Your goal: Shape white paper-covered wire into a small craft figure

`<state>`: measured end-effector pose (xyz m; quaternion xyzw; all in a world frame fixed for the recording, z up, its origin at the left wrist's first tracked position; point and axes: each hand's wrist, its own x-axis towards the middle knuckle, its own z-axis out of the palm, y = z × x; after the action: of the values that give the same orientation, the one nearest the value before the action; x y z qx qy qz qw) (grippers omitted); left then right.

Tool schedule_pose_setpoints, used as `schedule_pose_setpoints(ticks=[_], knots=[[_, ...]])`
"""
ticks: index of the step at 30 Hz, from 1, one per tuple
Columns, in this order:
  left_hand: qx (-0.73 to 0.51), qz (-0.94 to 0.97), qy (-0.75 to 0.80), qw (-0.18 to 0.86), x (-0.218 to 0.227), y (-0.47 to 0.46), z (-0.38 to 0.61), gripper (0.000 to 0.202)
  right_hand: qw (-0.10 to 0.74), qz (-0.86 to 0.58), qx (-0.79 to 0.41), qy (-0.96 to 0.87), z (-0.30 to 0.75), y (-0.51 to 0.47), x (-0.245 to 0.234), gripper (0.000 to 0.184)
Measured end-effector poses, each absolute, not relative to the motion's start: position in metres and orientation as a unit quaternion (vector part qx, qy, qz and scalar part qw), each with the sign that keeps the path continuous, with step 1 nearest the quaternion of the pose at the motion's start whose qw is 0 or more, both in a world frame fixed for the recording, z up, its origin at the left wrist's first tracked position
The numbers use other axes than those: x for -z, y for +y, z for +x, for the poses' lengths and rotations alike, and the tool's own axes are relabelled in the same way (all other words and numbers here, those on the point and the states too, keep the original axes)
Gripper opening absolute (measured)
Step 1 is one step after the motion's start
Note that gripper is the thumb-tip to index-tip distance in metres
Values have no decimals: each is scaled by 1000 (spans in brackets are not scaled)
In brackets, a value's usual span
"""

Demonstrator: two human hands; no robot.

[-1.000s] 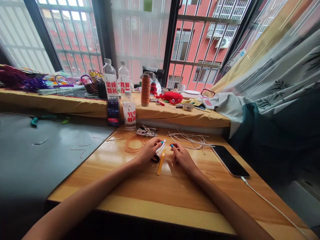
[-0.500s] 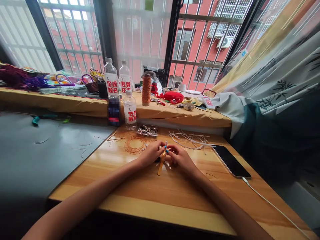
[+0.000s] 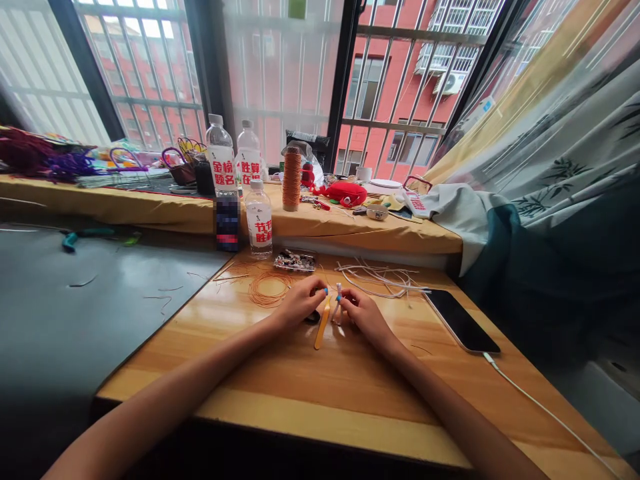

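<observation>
On the wooden table (image 3: 350, 387), both hands meet at the centre. The left hand (image 3: 299, 303) has its fingers curled, with the tips at the top end of a yellow stick (image 3: 321, 328) that lies flat between the two hands; I cannot tell whether it grips anything. The right hand (image 3: 364, 313), just beside it at 3 o'clock, pinches a short pale cord (image 3: 339, 295) upright between thumb and forefinger. A phone (image 3: 461, 321) lies further out at 3 o'clock. A coil of orange wire (image 3: 270, 288) sits at 11 o'clock from the hands, and loose white cords (image 3: 381, 277) at 1 o'clock. Beyond them, at 12 o'clock, stand a water bottle (image 3: 259, 223) and an orange thread spool (image 3: 291, 179).
</observation>
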<state>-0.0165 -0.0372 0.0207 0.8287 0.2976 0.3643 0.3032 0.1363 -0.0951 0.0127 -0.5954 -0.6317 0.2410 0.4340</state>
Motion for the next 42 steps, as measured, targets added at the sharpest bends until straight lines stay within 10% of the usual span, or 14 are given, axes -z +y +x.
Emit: schedule_pose_setpoints(ticks=[18,42], knots=[[-313,910,269,49,-13,-40,-19,25,458,-517,-391,-608,132,-94,-5,26],[-357,847,394,24,-17,-20,-28,23,233,-547,11,-804,137,-106,-18,21]])
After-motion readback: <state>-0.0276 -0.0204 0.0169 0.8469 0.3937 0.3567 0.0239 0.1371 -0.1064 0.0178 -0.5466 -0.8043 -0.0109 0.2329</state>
